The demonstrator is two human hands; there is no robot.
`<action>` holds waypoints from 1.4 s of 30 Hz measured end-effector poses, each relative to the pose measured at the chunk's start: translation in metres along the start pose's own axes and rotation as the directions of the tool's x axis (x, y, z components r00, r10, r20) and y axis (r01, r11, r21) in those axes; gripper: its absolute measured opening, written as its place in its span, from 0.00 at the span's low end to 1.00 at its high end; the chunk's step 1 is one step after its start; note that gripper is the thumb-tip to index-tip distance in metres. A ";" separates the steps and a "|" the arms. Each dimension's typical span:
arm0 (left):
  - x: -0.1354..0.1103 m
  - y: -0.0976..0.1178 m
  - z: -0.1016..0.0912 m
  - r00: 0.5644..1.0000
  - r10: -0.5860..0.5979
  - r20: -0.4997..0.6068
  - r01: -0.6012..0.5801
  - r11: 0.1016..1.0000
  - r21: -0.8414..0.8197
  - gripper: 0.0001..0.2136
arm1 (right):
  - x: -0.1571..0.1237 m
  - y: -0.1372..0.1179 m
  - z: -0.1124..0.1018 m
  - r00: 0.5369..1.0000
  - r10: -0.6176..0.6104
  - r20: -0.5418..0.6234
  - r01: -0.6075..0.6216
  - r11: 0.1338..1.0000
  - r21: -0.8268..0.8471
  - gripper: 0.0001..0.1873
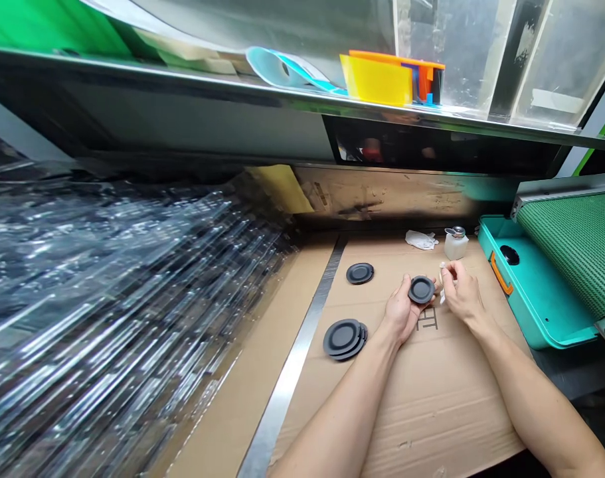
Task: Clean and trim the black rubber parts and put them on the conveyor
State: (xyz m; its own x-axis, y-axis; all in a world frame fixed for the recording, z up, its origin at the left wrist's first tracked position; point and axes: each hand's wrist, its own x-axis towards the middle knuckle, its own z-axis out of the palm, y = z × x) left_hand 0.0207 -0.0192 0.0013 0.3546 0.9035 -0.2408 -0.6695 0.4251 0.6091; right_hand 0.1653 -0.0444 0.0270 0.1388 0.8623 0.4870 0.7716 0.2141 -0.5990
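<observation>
My left hand (400, 309) holds a round black disc-shaped part (422, 290) with a raised ring, its face turned up toward me. Just to the right, my right hand (460, 289) pinches a small white cloth or tissue (442, 297) close to the disc's edge. A stack of similar black discs (343, 338) lies on the cardboard to the left of my forearm. Another black disc (360, 273) rests farther back. Behind my right hand stands a small white bottle with a metal top (455, 244), beside a crumpled white cloth (421, 239).
Cardboard (432, 405) covers the bench, with a metal strip (297, 358) along its left. Stacked clear plastic trays (133, 299) fill the left side. On the right, a teal bin (536, 318) holds a black part under a green conveyor belt (576, 232). A shelf (282, 96) crosses above.
</observation>
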 end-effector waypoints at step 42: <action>-0.001 0.000 -0.001 0.996 -0.078 0.054 0.082 0.993 -0.084 0.19 | -0.024 -0.023 0.009 0.929 -0.235 0.287 0.262 0.963 -0.059 0.07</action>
State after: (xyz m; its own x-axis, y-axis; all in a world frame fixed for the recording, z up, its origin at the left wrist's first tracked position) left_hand 0.0199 -0.0198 0.0010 0.4403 0.8634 -0.2465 -0.6905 0.5011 0.5216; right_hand 0.1386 -0.0656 0.0233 -0.2302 0.8821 0.4109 0.8164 0.4049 -0.4118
